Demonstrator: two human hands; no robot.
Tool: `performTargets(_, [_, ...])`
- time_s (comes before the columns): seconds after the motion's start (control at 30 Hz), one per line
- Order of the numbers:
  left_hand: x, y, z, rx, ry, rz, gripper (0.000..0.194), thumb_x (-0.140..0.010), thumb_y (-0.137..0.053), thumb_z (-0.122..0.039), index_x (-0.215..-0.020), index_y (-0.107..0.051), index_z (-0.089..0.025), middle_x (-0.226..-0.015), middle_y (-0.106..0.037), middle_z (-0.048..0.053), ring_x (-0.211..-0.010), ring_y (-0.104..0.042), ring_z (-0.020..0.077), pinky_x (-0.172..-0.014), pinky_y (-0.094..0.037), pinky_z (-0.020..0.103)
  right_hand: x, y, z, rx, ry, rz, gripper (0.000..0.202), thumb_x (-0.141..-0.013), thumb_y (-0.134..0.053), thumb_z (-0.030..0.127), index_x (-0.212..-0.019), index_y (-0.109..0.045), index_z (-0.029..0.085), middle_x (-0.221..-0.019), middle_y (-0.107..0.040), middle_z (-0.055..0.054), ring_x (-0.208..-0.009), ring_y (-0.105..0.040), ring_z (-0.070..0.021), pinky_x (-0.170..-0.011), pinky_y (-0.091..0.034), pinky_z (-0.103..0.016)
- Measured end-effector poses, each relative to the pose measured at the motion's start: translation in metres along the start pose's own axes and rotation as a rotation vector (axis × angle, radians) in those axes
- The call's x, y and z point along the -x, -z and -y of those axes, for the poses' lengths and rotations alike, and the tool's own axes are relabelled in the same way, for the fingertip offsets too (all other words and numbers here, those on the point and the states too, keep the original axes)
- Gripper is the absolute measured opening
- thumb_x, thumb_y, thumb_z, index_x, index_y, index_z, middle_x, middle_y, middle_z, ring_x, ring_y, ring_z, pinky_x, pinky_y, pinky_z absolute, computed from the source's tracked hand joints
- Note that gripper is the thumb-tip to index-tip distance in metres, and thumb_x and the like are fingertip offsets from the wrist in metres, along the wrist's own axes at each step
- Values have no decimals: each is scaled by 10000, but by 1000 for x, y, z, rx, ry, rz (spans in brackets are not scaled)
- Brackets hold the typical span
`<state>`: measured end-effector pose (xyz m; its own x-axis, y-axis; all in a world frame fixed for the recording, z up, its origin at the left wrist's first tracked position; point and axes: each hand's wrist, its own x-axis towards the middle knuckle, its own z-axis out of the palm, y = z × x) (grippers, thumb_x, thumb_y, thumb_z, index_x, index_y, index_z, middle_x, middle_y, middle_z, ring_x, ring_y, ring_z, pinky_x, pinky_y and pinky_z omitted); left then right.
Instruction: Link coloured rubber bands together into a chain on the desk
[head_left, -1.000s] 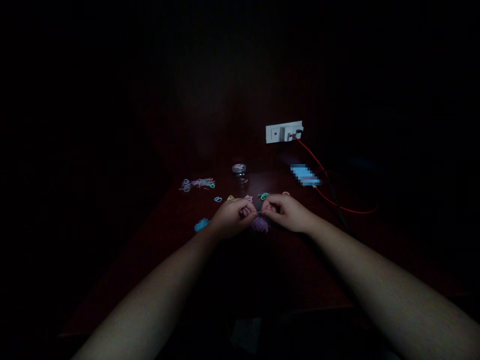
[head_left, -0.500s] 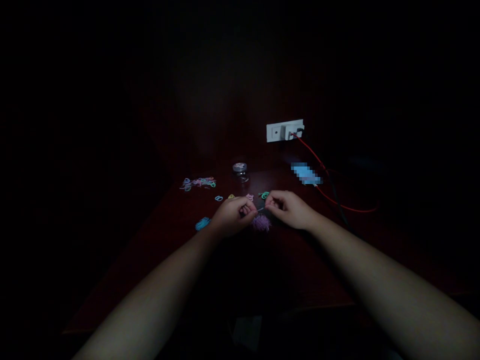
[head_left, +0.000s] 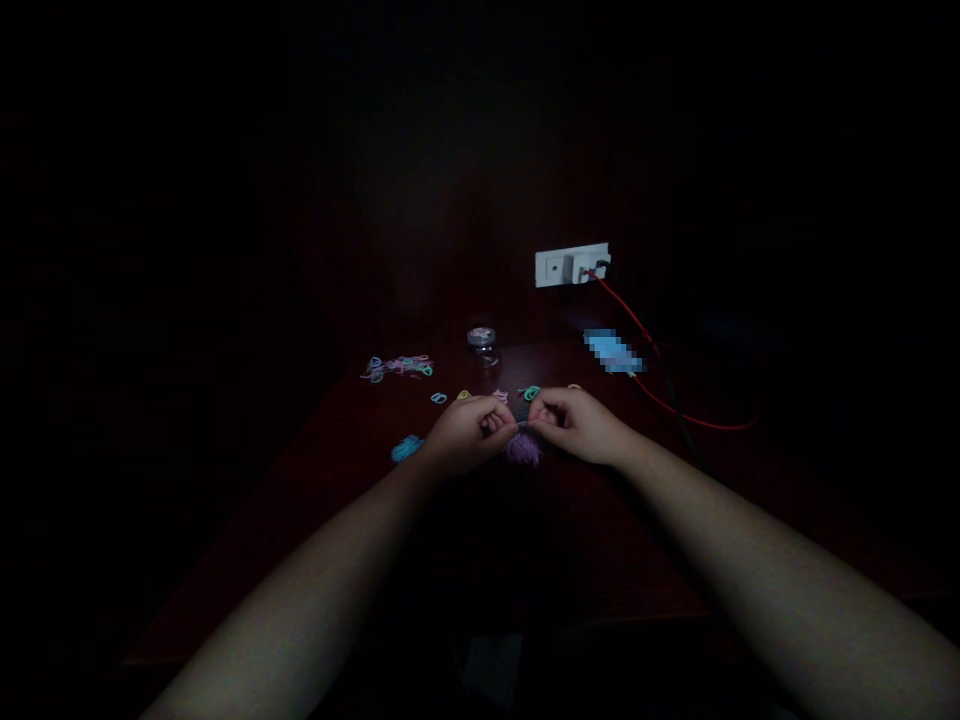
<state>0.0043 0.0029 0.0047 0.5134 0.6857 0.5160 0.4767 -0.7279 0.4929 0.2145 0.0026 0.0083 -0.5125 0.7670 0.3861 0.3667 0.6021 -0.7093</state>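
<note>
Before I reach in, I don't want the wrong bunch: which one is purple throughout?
The purple bunch, just below the gap between left hand and right hand; the mixed pile shows several colours.

A thin pale strand, too small and dim to show its full form, runs short and roughly level between the pinched fingertips of the left hand and right hand, just beyond a loose, tangled purple heap lying on the dark reddish surface.
</note>
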Motion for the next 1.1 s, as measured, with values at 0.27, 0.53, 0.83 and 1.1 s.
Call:
performTargets(0.27, [1, -1, 2, 21, -4, 12, 116, -814, -610, -273, -786, -604, -161, -690, -598, -4, -611, -538, 98, -584, -443, 216, 1, 2, 6, 22, 4, -4, 101, -804, -560, 218, -731, -564, 148, -597, -488, 30, -546, -415, -91, -512, -323, -213])
performTargets(0.53, [0, 0, 2, 34, 32, 27, 135, -817, -609, -293, -789, -612, -162, -689, -608, -1, -602, -538, 99, -572, -439, 216, 1, 2, 5, 25, 30, -20, 83, -797, -551, 203, -731, -562, 154, -588, -486, 31, -540, -421, -89, -511, -334, -210])
performTargets(0.83, [0, 0, 1, 30, 42, 36, 126, -823, -596, -285, -800, -619, -163, -706, -615, 1, -619, -548, 102, -582, -441, 220, 1, 3, 5, 23, 26, -18, 74, -785, -551, 194, -721, -553, 158, -592, -484, 32, -537, -419, -87, -509, -331, -210])
performTargets(1.1, [0, 0, 3, 26, 33, 26, 104, -818, -592, -262, -800, -621, -163, -697, -610, -1, -617, -547, 102, -587, -451, 219, 1, 2, 1, 22, 10, -12, 71, -783, -563, 203, -729, -559, 158, -611, -496, 28, -560, -432, -94, -532, -346, -220])
